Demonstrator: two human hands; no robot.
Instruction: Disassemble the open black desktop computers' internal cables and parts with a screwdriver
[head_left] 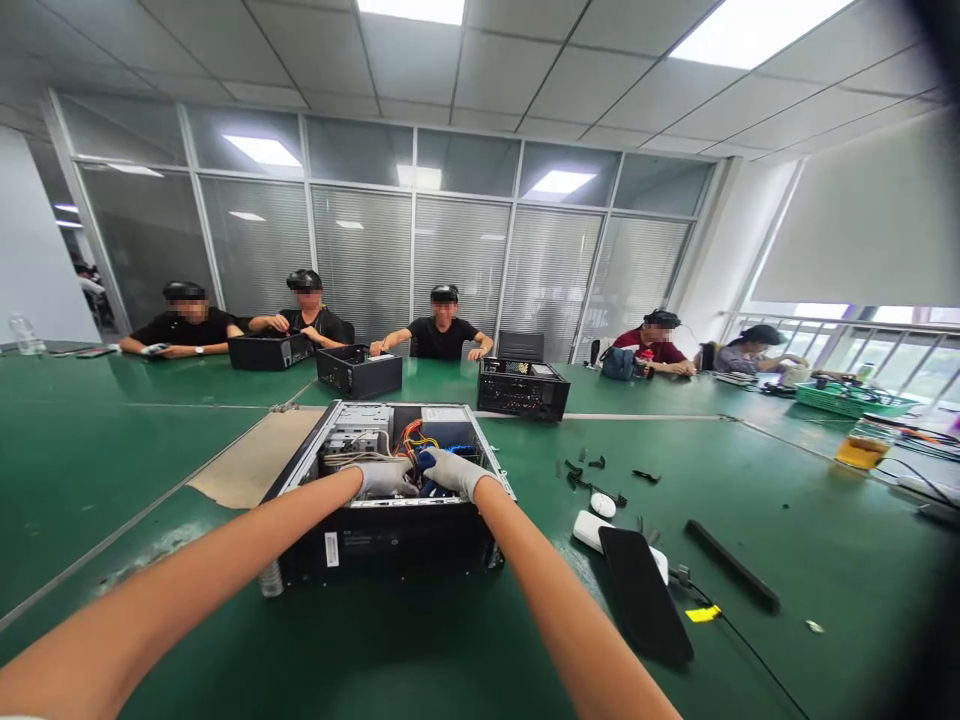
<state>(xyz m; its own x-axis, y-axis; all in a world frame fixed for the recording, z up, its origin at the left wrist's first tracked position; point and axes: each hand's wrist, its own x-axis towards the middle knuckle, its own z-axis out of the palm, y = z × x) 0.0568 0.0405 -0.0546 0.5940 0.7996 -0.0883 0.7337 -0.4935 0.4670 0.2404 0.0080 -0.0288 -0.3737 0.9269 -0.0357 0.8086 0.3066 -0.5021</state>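
An opened black computer case lies on the green table before me, its metal frame and inside facing up. Both my hands wear light grey gloves and reach into it. My left hand is low in the case near the front wall, its fingers curled and partly hidden. My right hand is beside it, fingers bent down around a dark blue patch that I cannot identify. Orange, yellow and red cables rise just behind the hands. Silver drive bays are at the left inside, and a grey power supply is at the back.
Right of the case lie a black phone on a white object, a white mouse-like piece, several small black parts, a black strip and a cable with a yellow tag. Several people sit opposite, some with computer cases.
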